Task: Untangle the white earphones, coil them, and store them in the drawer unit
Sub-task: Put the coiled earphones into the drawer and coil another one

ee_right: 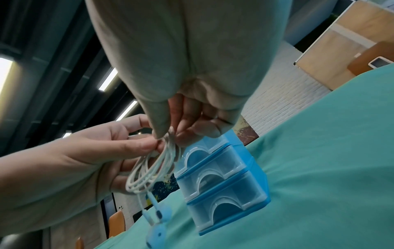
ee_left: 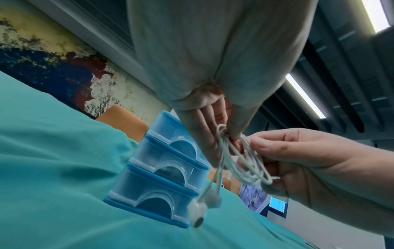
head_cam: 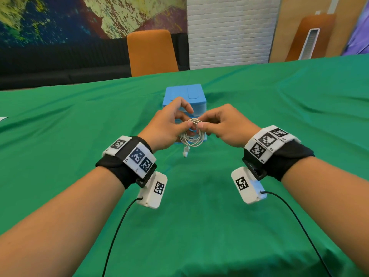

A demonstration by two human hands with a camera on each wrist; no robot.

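Note:
The white earphones (head_cam: 192,136) hang as a small round coil in the air between both hands, above the green tablecloth. My left hand (head_cam: 171,121) pinches the top of the coil with thumb and fingers; my right hand (head_cam: 219,124) pinches the same spot from the other side. Two earbuds (ee_left: 199,213) dangle below the coil (ee_left: 245,166); in the right wrist view the earbuds (ee_right: 157,224) hang near the cloth under the coil (ee_right: 149,171). The blue drawer unit (head_cam: 184,96) stands just behind the hands, with three clear drawers (ee_left: 168,170) (ee_right: 224,183), all pushed in.
A green cloth (head_cam: 199,216) covers the whole table. An orange chair (head_cam: 150,52) stands at the far edge behind the drawer unit. A white scrap (head_cam: 2,118) lies at the left edge. Black cables (head_cam: 117,228) trail from the wrist cameras toward me.

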